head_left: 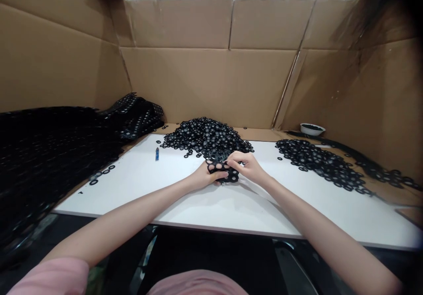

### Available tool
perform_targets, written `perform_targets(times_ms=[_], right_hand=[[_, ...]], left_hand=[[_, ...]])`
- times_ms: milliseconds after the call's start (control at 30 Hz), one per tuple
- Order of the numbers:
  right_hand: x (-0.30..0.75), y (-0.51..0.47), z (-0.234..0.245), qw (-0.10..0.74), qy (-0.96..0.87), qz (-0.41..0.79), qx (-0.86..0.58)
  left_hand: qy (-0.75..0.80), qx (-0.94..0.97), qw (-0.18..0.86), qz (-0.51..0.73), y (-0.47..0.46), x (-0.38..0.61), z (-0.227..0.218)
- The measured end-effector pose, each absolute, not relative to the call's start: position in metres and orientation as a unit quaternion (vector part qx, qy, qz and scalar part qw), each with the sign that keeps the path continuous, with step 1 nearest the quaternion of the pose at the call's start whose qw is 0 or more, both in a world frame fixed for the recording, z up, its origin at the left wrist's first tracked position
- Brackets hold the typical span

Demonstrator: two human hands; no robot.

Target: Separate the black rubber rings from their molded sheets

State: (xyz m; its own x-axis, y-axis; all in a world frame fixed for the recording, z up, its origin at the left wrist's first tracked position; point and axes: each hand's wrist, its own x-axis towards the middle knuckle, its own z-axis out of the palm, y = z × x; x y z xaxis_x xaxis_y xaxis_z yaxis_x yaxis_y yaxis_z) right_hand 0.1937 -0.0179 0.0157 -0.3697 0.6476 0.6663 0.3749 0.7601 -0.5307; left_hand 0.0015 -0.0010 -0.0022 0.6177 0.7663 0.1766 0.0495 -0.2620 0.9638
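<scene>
The fingers of the left hand grasp a black mesh piece full of round holes, the thumb lying across its front; those of the right hand are bent against its upper right edge, and whether they grip it I cannot tell. The piece is over the middle of the white counter, just in front of a heap of black rings at the far edge. Left of the heap lies a small blue object. A few loose rings lie along the counter's left edge, beside a large pile of black mesh. Toward the right edge spreads a second group of rings. Beyond the far right corner stands a white bowl with dark contents. Cardboard walls enclose the far, left and right sides.
</scene>
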Motion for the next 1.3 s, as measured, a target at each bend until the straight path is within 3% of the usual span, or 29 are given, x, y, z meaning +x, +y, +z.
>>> perform_targets(times_ms=[433, 667, 867, 1300], right_hand=[[0.198, -0.019, 0.017, 0.416, -0.82, 0.193, -0.343], [0.196, -0.017, 0.015, 0.439, -0.794, 0.227, -0.355], [0.195, -0.02, 0.016, 0.44, -0.808, 0.182, -0.347], [0.217, 0.016, 0.007, 0.614, -0.638, 0.175, -0.43]], left_hand=[[0.304, 0.727, 0.519, 0.331, 0.001, -0.003, 0.0], [0.293, 0.75, 0.508, 0.307, -0.006, 0.0, 0.004], [0.289, 0.739, 0.523, 0.309, -0.001, -0.002, 0.001], [0.318, 0.643, 0.603, 0.348, -0.003, 0.007, 0.0]])
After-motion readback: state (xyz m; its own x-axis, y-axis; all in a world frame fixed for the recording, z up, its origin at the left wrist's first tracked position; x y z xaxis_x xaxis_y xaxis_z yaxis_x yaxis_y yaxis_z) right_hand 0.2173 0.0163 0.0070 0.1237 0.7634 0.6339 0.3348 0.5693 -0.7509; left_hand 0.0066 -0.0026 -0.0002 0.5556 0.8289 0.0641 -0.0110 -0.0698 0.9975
